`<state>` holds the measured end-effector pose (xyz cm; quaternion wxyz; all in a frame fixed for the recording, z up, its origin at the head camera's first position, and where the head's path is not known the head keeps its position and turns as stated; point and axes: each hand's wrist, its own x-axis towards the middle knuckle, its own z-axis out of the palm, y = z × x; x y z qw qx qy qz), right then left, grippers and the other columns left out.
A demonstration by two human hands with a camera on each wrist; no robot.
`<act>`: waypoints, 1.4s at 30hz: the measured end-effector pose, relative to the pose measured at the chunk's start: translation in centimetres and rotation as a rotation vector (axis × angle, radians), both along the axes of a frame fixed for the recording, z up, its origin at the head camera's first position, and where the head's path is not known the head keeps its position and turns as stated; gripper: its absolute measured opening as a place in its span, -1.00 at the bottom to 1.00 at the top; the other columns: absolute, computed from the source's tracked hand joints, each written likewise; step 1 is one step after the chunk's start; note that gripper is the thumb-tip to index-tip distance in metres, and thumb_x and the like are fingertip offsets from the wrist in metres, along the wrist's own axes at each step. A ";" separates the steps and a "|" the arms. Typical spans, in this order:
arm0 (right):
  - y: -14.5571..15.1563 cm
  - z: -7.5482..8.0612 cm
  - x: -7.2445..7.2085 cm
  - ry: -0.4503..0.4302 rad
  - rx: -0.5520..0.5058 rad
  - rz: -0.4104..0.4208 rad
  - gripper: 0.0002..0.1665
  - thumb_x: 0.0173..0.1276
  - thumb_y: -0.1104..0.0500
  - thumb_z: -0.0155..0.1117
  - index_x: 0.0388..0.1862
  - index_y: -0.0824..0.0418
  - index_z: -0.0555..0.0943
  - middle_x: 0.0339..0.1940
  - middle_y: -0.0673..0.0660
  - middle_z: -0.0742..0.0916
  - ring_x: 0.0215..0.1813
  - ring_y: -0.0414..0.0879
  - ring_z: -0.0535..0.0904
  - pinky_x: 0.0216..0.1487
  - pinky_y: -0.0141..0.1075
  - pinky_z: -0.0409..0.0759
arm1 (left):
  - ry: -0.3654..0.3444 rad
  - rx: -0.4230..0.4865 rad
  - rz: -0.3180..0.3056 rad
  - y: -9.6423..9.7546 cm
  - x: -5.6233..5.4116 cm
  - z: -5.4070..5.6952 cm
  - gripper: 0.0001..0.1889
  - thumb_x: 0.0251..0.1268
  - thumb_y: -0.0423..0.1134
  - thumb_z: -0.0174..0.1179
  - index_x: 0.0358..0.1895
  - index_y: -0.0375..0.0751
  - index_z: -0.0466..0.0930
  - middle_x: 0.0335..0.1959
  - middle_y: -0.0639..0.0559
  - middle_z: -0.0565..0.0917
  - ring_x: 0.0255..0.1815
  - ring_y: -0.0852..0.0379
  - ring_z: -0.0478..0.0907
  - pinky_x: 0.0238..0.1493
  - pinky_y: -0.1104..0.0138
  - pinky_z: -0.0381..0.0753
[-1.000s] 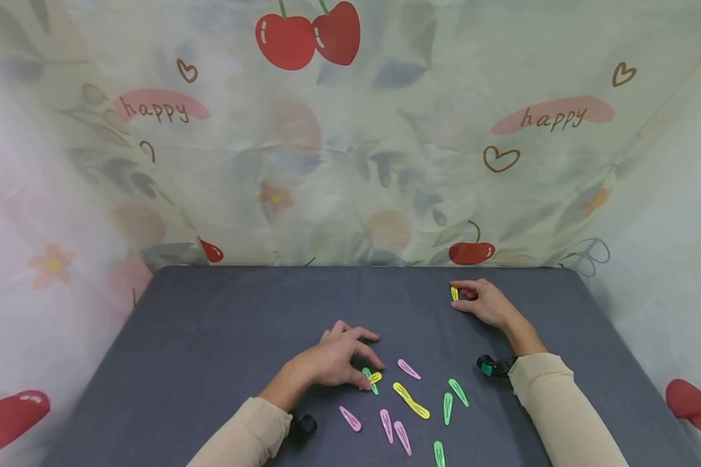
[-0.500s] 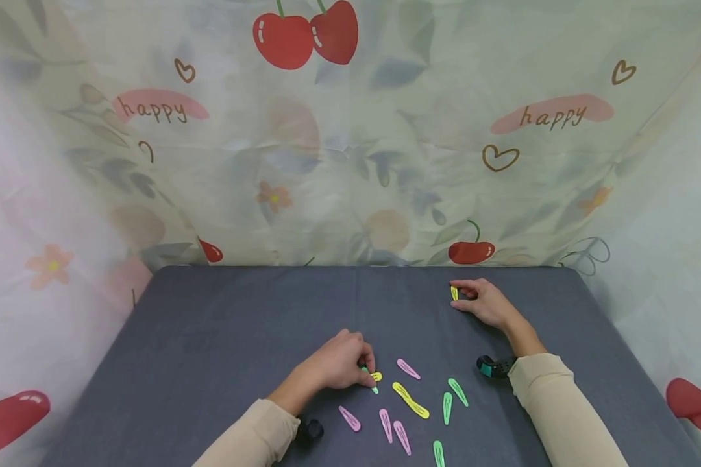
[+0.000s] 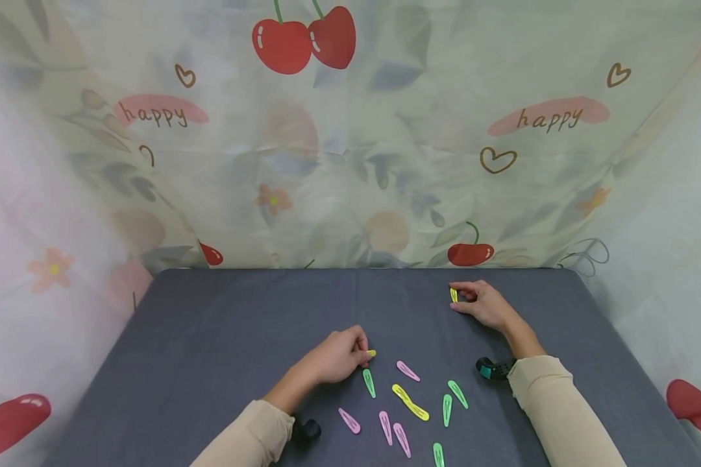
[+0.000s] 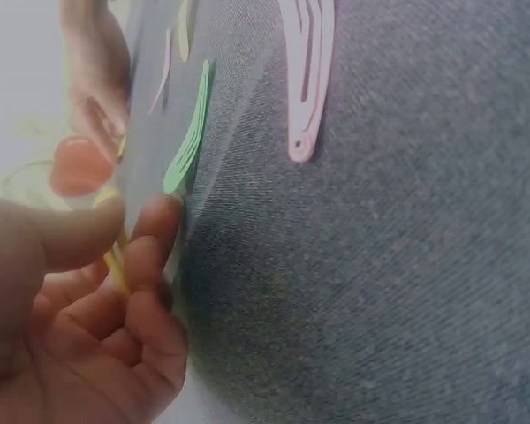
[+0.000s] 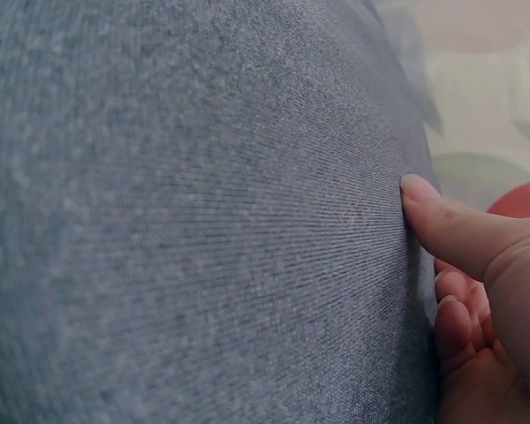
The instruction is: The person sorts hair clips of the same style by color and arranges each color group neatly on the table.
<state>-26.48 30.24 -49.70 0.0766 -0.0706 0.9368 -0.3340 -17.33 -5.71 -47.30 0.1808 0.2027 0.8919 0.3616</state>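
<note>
My left hand [image 3: 341, 357] pinches a yellow hair clip [image 3: 371, 353] between thumb and fingers, with most of the clip hidden. Just below those fingertips a green hair clip [image 3: 369, 383] lies on the dark cloth, and it also shows past the fingers in the left wrist view. Far back on the right, my right hand [image 3: 486, 303] holds another yellow hair clip [image 3: 454, 295], thumb at one end and index finger at the other. That clip is out of sight in the right wrist view, where the thumb [image 5: 459, 230] comes down close to the cloth.
Yellow hair clips [image 3: 411, 402] lie end to end near the middle. Around them are several pink hair clips [image 3: 385, 428] and green hair clips [image 3: 447, 410]. The dark cloth-covered table [image 3: 239, 311] meets a printed curtain [image 3: 350, 194] at its back edge.
The left hand has closed on the yellow clip that lay across the green one and moved it slightly away, leaving the green clip uncovered. The right hand has stayed put.
</note>
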 end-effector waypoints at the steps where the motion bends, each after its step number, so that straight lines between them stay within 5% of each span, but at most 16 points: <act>1: 0.0 0.0 0.0 0.000 -0.002 -0.001 -0.36 0.42 0.04 0.38 0.42 0.21 0.52 0.10 0.28 0.57 0.06 0.07 0.48 0.11 -0.07 0.42 | 0.001 0.002 0.013 0.0 0.0 0.1 -0.85 0.49 -0.18 0.22 -0.30 -0.03 0.49 -0.48 0.14 0.64 -0.55 0.24 0.44 -0.46 0.39 0.37; 8: 0.0 -0.1 -0.1 0.004 -0.002 -0.003 -0.36 0.42 0.03 0.39 0.41 0.20 0.53 0.09 0.27 0.57 0.06 0.07 0.47 0.11 -0.06 0.42 | 0.087 -0.022 0.087 -0.1 -0.3 -0.1 -0.94 0.48 -0.22 0.17 -0.23 -0.02 0.59 -0.45 0.14 0.57 -0.46 0.22 0.44 -0.36 0.35 0.42; 25: 0.0 -0.1 0.1 0.015 -0.005 0.001 -0.37 0.42 0.05 0.39 0.41 0.20 0.54 0.10 0.28 0.57 0.07 0.10 0.48 0.12 -0.05 0.43 | 0.109 0.087 0.205 -0.9 -1.5 -0.9 -0.88 0.39 -0.33 0.28 -0.17 -0.09 0.81 -0.21 0.02 0.79 -0.24 0.16 0.62 -0.18 0.27 0.59; 33: 0.1 -0.2 0.2 0.019 -0.004 0.007 -0.37 0.42 0.06 0.39 0.42 0.20 0.53 0.13 0.30 0.57 0.10 0.11 0.48 0.16 0.02 0.44 | 0.017 0.156 0.254 -0.6 -2.1 -0.8 -0.96 0.33 -0.26 0.36 -0.27 -0.13 0.72 -0.41 0.06 0.79 -0.42 0.23 0.61 -0.34 0.37 0.49; 42: 0.1 -0.2 0.1 0.027 0.007 0.018 -0.36 0.43 0.05 0.37 0.43 0.21 0.51 0.14 0.30 0.57 0.11 0.10 0.47 0.16 0.01 0.44 | -0.009 0.313 0.325 1.8 -4.2 0.5 -0.84 0.23 -0.34 0.43 -0.16 -0.06 0.72 -0.30 0.03 0.73 -0.37 0.19 0.62 -0.30 0.33 0.62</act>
